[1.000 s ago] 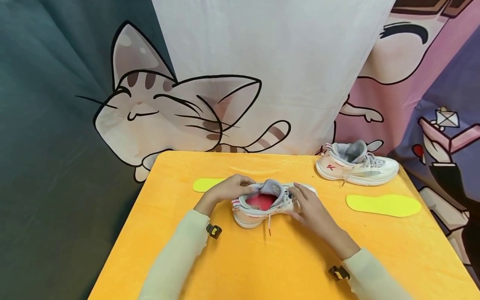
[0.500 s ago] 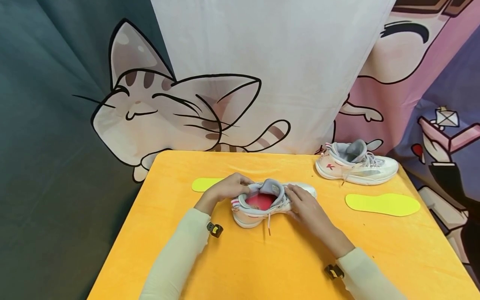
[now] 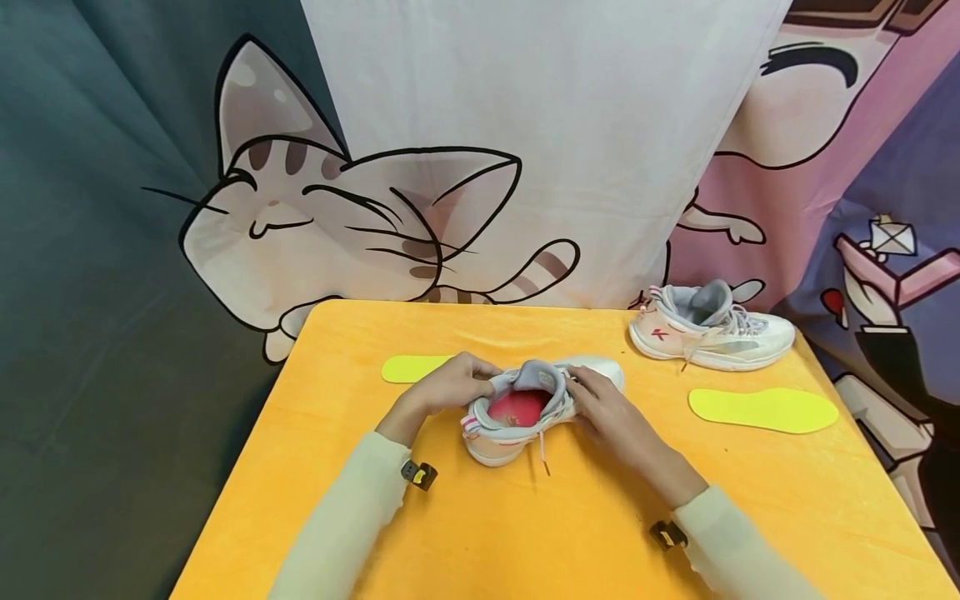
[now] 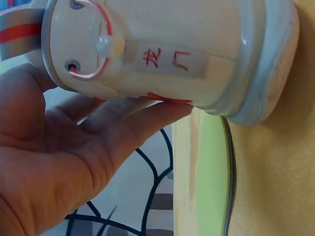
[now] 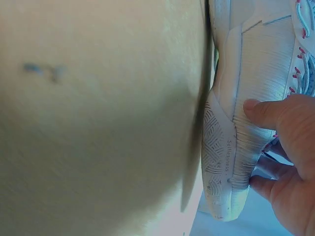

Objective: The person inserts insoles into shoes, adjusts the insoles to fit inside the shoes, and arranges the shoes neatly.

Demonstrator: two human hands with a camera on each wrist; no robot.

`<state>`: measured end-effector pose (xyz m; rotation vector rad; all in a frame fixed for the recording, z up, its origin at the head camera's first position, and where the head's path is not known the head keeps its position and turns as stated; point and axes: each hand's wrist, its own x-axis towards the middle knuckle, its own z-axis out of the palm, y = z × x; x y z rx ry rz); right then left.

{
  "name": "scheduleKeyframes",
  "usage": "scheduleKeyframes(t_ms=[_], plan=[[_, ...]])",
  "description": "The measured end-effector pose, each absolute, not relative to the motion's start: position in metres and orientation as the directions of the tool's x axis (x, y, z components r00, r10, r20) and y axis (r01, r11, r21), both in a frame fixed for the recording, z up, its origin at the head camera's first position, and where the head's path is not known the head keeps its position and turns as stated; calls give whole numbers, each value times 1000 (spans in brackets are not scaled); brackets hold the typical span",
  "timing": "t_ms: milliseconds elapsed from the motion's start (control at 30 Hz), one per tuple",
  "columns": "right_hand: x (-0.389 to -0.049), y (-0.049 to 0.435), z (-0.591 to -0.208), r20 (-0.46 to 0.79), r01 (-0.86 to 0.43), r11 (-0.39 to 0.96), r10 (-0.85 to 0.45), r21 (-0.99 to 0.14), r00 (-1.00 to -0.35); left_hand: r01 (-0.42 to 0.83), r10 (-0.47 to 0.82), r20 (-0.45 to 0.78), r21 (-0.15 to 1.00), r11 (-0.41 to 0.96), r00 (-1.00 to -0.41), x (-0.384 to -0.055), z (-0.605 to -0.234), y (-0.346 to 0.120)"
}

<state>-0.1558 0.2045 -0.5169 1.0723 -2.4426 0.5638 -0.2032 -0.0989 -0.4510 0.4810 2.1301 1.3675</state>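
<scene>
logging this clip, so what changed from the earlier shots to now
The held shoe turned slightly, toe swinging farther away, heel coming nearer. The right hand shifted a little toward the heel; the left hand kept its grip. Nothing was let go. The other shoe and yellow insoles stayed put.

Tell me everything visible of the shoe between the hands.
The shoe is off-white with a peachy heel, grey padded collar and tongue, and a ribbed, fabric-like side. Red shows inside. Its heel carries red characters and a red-striped pull tab; one lace end dangles. It sits sole down on the yellow table, toe pointing right and away; heel contact is unclear. The left hand grips the collar, the right hand its front half.
</scene>
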Motion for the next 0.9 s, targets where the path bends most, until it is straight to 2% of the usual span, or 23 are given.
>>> scheduleKeyframes(t_ms=[200, 500, 700, 900], plan=[[-165, 204, -511, 522, -792, 581, -624, -188, -582, -14, 476, -255, 892, 453, -841, -183, -447, -98], [-180, 207, -503, 497, -836, 505, -681, -215, -539, 62, 394, -181, 846, 530, -901, -154, -446, -88], [-192, 208, -496, 454, -852, 474, -723, -224, -521, 3, 346, -218, 842, 539, -913, -139, -447, -77], [-198, 210, -498, 398, -862, 456, -765, -222, -507, -50, 348, -268, 850, 525, -898, -127, -450, -69]])
